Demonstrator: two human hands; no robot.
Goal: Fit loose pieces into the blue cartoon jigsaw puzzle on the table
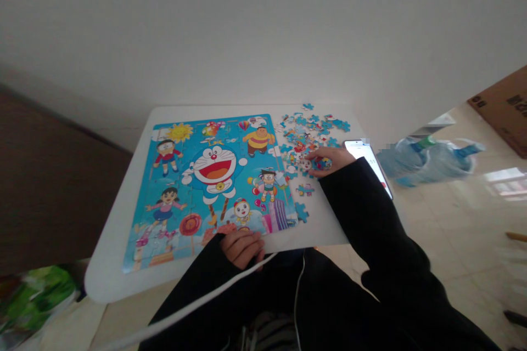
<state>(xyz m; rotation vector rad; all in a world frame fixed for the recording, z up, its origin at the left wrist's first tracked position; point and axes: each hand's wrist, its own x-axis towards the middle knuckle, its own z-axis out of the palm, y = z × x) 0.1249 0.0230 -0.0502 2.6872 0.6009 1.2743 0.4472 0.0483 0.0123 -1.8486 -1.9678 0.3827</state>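
A blue cartoon jigsaw puzzle (193, 137) lies on the white table, with faint piece seams across it. To its right is a loose heap of puzzle pieces (315, 120). My right hand (337, 158) reaches over the heap's near side, thumb and index finger pinched at a puzzle piece (305, 164) with a white face on it. More pieces show through the gap between these fingers. My left hand (242, 247) rests at the table's front edge by the puzzle's lower border, fingers curled together. Its palm side is hidden.
A lit phone (366, 162) lies at the table's right, partly under my right forearm. A white cable (197, 303) crosses in front of my left sleeve. The wall borders the white table (111, 252) behind. Clear plastic water jugs (428, 159) and a cardboard box (504, 112) stand right.
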